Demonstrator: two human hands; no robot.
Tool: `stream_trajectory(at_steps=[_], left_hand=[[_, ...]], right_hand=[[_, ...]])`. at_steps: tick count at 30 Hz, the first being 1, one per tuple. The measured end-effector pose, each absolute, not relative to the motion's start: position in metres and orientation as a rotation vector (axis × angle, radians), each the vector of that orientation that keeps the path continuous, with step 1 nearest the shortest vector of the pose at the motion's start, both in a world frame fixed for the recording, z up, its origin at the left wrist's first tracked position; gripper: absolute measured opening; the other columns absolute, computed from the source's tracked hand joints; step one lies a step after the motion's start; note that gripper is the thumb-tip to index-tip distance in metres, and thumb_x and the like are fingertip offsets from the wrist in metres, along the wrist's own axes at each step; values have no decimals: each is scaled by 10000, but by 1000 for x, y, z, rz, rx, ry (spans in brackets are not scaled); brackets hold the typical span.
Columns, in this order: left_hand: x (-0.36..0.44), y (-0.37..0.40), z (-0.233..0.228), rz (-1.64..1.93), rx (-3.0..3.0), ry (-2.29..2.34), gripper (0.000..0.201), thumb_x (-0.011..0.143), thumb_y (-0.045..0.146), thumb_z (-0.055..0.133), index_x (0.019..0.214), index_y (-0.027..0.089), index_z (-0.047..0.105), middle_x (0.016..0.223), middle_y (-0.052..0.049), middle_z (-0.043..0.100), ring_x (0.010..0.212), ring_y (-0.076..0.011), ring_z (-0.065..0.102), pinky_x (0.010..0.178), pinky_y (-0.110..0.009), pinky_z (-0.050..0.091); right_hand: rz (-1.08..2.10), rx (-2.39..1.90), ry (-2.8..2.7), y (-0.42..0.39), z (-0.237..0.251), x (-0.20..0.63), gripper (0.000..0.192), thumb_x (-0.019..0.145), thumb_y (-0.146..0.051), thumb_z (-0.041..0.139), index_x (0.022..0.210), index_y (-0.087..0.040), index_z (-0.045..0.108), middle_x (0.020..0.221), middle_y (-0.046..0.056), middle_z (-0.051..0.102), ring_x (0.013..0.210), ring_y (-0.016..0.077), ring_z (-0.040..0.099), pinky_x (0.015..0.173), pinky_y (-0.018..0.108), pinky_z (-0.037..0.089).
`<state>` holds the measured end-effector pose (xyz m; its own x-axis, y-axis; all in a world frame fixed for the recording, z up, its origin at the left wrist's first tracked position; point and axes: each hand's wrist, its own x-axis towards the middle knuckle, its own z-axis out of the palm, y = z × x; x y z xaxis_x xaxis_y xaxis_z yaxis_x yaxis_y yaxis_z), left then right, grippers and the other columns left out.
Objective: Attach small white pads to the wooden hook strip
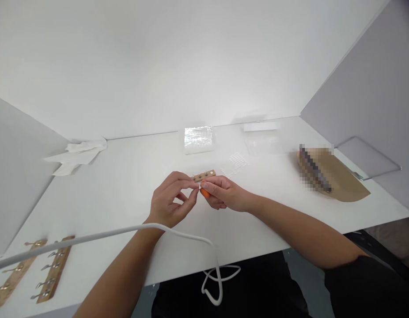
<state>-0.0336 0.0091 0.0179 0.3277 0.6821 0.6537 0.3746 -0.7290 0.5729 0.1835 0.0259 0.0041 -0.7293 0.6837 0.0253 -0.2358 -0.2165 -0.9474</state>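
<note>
Wooden strip (204, 176) pinched by both hands

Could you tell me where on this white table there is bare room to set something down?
The widest bare patch lies between the crumpled tissue, the two hook racks and the left hand. Another lies in front of the brown paper bag, right of the right hand. It is crowded behind the hands: small wooden strip, dot sheet, plastic packets.

Orange tool (205, 193) mostly hidden in right hand (224, 194); brown envelope (337, 179) partly pixelated; hook strips (32, 274) cut off, maybe two.
</note>
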Motion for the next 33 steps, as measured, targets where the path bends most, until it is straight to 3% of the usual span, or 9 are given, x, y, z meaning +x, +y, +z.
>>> stream_trajectory(at_steps=[17,33], left_hand=[[-34,11,24,1376,2446,938,207,878,74,712,1021,223,725,917,-30,709,814,-140,673,476,-171,589],[-25,7,16,1464,2380,1079,234,798,27,731,942,210,710,922,-18,704,792,-131,681,464,-177,588]], right_hand=[[1831,-717,-1568,24,7,184,369,1088,-454,520,824,-199,556,556,-92,407,492,73,362,498,214,356],[1699,-833,-1670,20,14,184,391,1086,-462,494,789,-208,508,586,-80,363,512,82,308,468,217,289]])
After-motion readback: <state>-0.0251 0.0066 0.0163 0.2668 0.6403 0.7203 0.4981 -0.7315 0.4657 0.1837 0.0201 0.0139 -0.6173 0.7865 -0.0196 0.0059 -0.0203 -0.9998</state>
